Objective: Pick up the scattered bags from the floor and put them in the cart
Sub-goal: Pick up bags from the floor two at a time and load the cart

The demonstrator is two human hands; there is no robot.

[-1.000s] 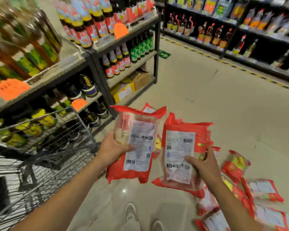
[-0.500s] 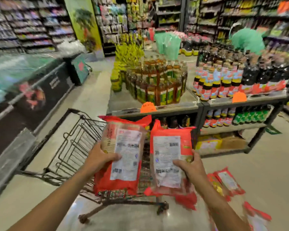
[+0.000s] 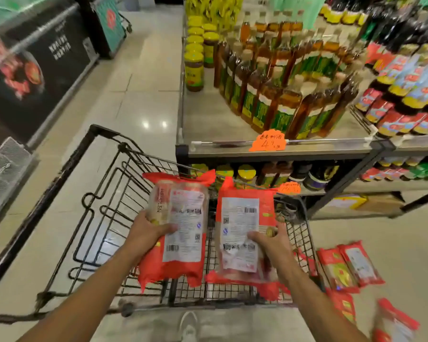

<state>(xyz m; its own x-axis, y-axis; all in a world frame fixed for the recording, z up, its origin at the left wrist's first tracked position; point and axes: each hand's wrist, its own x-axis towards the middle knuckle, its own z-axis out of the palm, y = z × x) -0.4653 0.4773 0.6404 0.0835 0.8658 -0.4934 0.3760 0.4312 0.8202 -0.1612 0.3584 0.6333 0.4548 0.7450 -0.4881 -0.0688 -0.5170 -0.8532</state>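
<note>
I hold two red bags with white back labels above the black wire cart (image 3: pixel 101 208). My left hand (image 3: pixel 148 230) grips the left bag (image 3: pixel 183 233) by its left edge. My right hand (image 3: pixel 269 239) grips the right bag (image 3: pixel 242 233) from its right side. Both bags hang over the cart's basket, near its right half. Several more red bags (image 3: pixel 349 266) lie on the floor to the right of the cart, some blurred at the lower right (image 3: pixel 393 322).
A shelf unit (image 3: pixel 282 146) full of oil bottles and yellow-lidded jars stands just beyond the cart, with orange price tags on its edge. A dark freezer cabinet (image 3: pixel 35 70) runs along the left. A tiled aisle opens between them. My shoe (image 3: pixel 189 324) shows below the cart.
The view has swung left and down onto the cart. Both hands have carried the bags from beside the cart to directly above its basket.
</note>
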